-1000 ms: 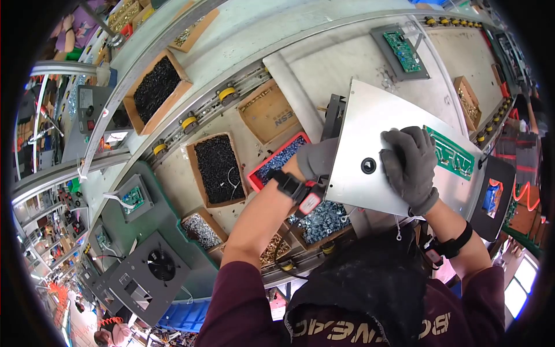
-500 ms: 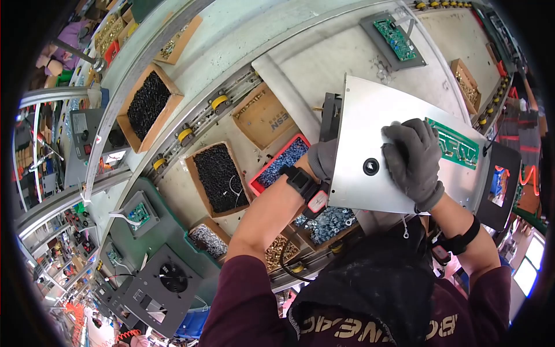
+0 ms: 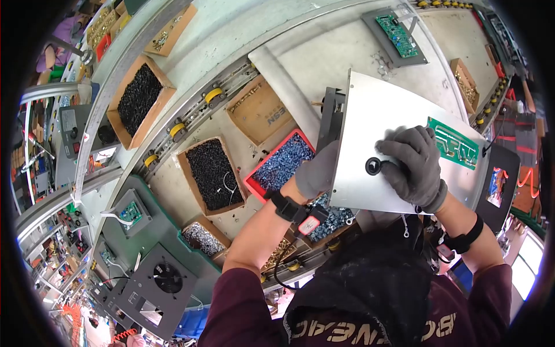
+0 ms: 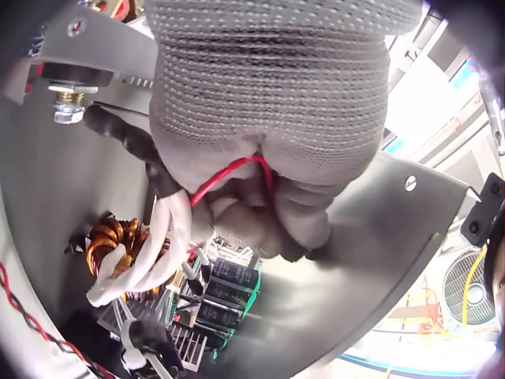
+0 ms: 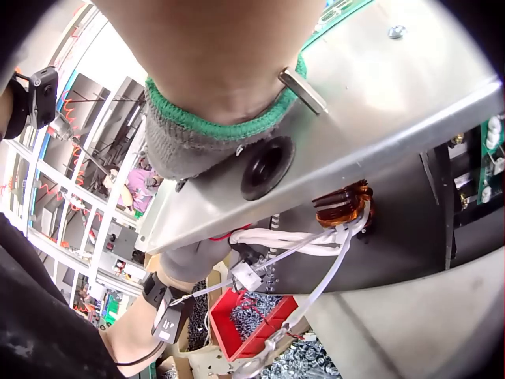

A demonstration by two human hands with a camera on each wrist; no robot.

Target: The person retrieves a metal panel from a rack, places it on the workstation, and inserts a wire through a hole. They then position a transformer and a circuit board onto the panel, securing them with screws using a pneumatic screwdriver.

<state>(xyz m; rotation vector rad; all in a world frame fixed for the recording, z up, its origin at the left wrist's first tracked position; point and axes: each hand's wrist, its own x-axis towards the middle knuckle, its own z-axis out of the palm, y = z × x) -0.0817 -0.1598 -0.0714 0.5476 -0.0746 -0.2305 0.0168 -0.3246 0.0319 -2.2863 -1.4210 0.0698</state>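
A silvery metal panel point(image 3: 384, 107) of an equipment housing stands tilted before the person. The grey-gloved right hand point(image 3: 411, 165) rests on its outer face, fingers bent, a fingertip touching a black rubber grommet point(image 3: 373, 166). Behind the panel, the gloved left hand point(image 3: 317, 172) is partly hidden in the head view. The left wrist view shows this hand point(image 4: 268, 158) inside the housing, fingers curled with a red wire point(image 4: 229, 170) running between them. Thick white cables point(image 4: 170, 237) hang beside it, near a copper-wound coil point(image 4: 118, 245) and a board with black capacitors point(image 4: 229, 284).
A green circuit board point(image 3: 454, 144) lies against the panel. To the left stand a red tray of screws point(image 3: 248, 179), a box of black parts point(image 3: 211, 173) and an open carton point(image 3: 260, 110). A mounted circuit board point(image 3: 396, 37) lies on the bench behind.
My right hand's fingers have shifted toward the grommet, and a fingertip now reaches its edge. The left forearm has moved slightly left, with more of the left glove showing beside the panel.
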